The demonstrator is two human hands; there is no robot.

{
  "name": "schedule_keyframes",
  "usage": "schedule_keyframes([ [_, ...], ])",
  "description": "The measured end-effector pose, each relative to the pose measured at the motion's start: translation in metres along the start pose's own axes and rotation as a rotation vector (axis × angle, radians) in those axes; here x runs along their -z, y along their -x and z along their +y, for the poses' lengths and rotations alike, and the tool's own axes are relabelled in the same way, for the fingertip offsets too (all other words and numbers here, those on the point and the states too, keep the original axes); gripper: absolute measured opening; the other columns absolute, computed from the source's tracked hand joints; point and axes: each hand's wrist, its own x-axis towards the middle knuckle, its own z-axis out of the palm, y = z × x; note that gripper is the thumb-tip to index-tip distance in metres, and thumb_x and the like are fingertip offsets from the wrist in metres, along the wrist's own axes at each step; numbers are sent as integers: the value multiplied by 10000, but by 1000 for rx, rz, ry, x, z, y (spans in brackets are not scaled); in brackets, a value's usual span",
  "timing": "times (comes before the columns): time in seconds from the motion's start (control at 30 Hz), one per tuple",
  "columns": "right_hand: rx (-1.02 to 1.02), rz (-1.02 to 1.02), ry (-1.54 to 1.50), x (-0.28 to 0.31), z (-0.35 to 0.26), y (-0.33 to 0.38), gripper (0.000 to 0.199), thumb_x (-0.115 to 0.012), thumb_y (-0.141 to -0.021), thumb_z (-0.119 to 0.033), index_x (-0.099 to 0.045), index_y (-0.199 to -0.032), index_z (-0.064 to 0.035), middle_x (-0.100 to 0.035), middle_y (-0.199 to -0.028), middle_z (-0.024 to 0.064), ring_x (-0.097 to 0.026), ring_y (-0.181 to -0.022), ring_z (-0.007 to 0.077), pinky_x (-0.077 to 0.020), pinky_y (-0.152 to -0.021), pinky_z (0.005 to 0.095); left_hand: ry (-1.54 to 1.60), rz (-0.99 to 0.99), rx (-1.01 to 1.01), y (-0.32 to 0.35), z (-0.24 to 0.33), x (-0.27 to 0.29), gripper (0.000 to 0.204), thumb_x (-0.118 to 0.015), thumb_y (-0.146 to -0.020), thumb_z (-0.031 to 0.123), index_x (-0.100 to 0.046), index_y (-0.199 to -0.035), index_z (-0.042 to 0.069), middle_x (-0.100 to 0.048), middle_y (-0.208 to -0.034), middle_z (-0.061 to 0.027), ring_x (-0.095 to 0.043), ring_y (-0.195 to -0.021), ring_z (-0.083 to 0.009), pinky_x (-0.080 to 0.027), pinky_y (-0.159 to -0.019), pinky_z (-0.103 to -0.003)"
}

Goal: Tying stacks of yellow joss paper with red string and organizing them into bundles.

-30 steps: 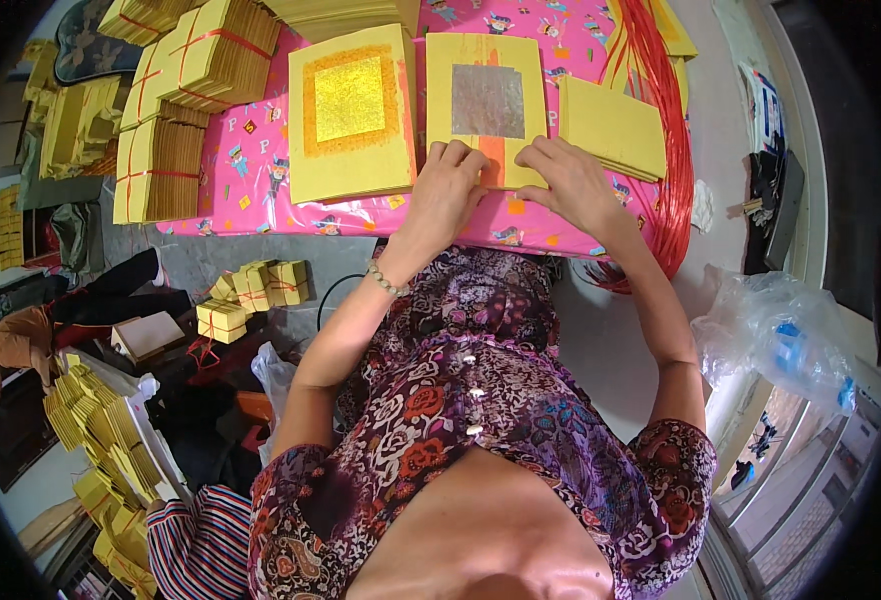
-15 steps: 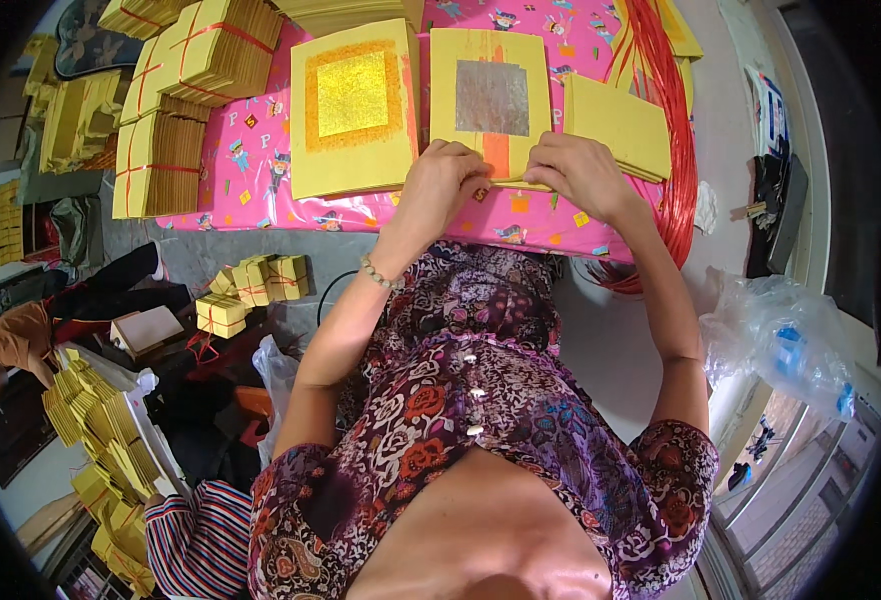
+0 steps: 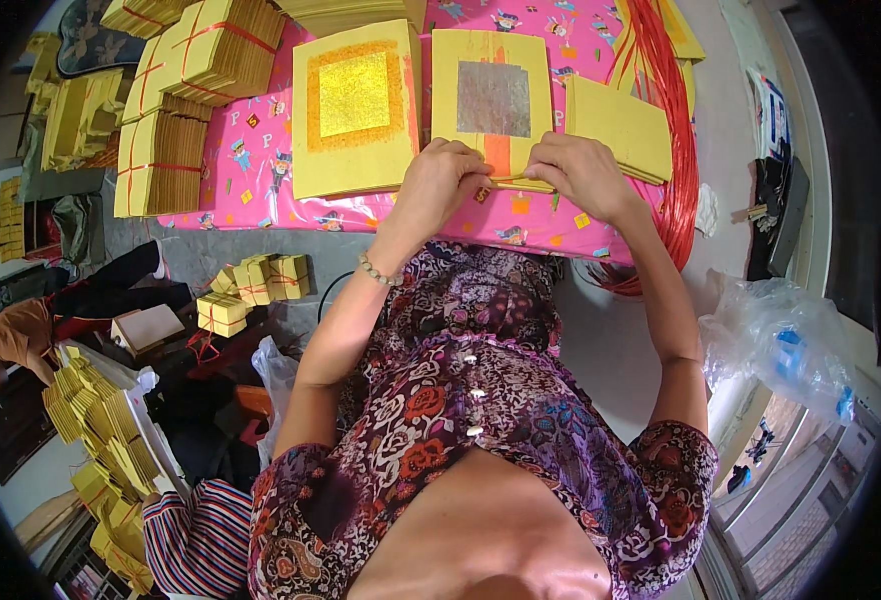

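Both hands are at the near edge of a stack of yellow paper (image 3: 451, 122) that bears a silver square and an orange-red stripe. With curled fingers, my left hand (image 3: 445, 182) pinches the edge near its left corner. My right hand (image 3: 583, 176) grips the same edge near the right corner, thumb toward the left hand. Between them the front edge is slightly lifted and its layers show; my fingertips are partly hidden. Just left lies another yellow paper stack (image 3: 307, 160) with a gold square in an orange border. A smaller plain yellow paper stack (image 3: 616, 125) lies beside my right hand.
Tied yellow paper bundles (image 3: 156, 165) stand at the table's left. Red string strands (image 3: 673, 190) hang over the right end of the pink tablecloth (image 3: 246, 205). A clear plastic bag (image 3: 761, 340) is at right. At lower left, a striped sleeve (image 3: 211, 535) is near more yellow stacks (image 3: 101, 410).
The near edge of the silver-square paper now shows separated, lifted layers between my hands. My hands have hardly moved.
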Motion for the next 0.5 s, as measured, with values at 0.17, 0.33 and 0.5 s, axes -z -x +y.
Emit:
schedule_keyframes([
  [0.17, -16, 8, 10, 0, 0, 0, 209, -637, -905, -264, -641, -884, -56, -605, -820, 114, -613, -800, 324, -485, -706, 433, -9, -6, 3, -1, -2, 0, 168, -753, -776, 85, -761, -937, 36, -710, -915, -121, -644, -893, -297, -525, -813, -384],
  [0.33, -16, 31, -3, -2, 1, 1, 219, -629, -914, -278, -631, -880, -61, -600, -814, 115, -609, -797, 328, -482, -698, 435, -5, -39, 33, -4, 2, 3, 170, -763, -774, 98, -766, -938, 53, -711, -895, -110, -643, -882, -294, -522, -806, -382],
  [0.5, -10, 55, -3, -3, 1, 1, 221, -629, -914, -283, -619, -892, -63, -594, -816, 118, -602, -791, 334, -479, -691, 438, 25, -50, 36, -6, -1, 6, 134, -744, -802, 110, -751, -919, 44, -703, -863, -120, -640, -844, -295, -519, -775, -389],
])
